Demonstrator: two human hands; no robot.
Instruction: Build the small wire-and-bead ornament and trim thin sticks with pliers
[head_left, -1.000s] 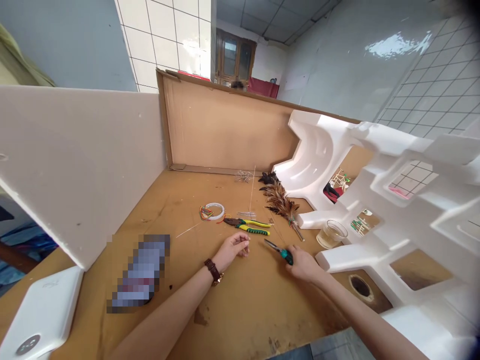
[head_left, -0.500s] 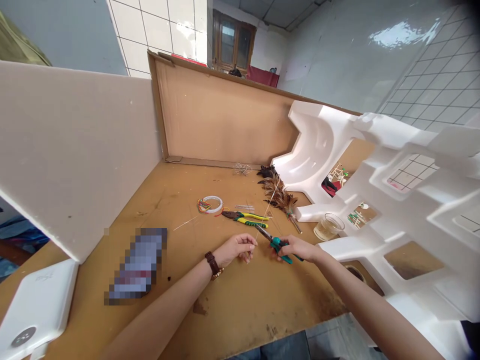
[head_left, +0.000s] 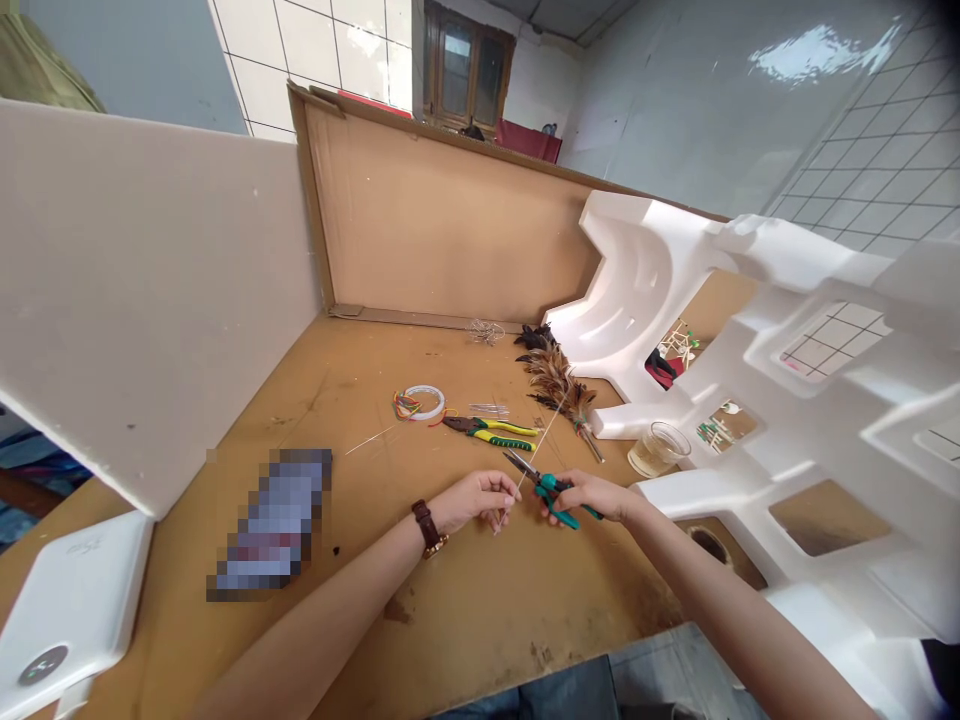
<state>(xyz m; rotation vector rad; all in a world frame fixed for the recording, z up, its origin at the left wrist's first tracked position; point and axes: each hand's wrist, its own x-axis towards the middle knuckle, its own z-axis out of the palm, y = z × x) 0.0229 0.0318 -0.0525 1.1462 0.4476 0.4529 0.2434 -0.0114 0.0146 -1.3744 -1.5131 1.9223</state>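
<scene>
My left hand (head_left: 487, 498), with a brown watch strap at the wrist, pinches a thin pale wire (head_left: 541, 438). The wire slants up and right past the fingers toward the feather duster (head_left: 556, 372); a short end shows below the hand. My right hand (head_left: 581, 497) is wrapped around teal-handled pliers with long narrow jaws (head_left: 551, 485). Their jaws are spread and lie close by the wire; whether they touch it I cannot tell. Just beyond my hands lie yellow-and-green pliers (head_left: 495, 432). Behind them are several short wire pieces (head_left: 489, 410).
A white ring with coloured threads (head_left: 424, 402) lies farther back, near a wire tangle (head_left: 485, 332). To the right stand a glass cup (head_left: 658, 450) and a large white foam piece (head_left: 630, 270). A blurred-out object (head_left: 277, 525) and a white power bank (head_left: 79, 590) lie left.
The pliers' jaws have spread apart. The wire has tipped to the right and its upper end is lower. My left hand has shifted slightly right.
</scene>
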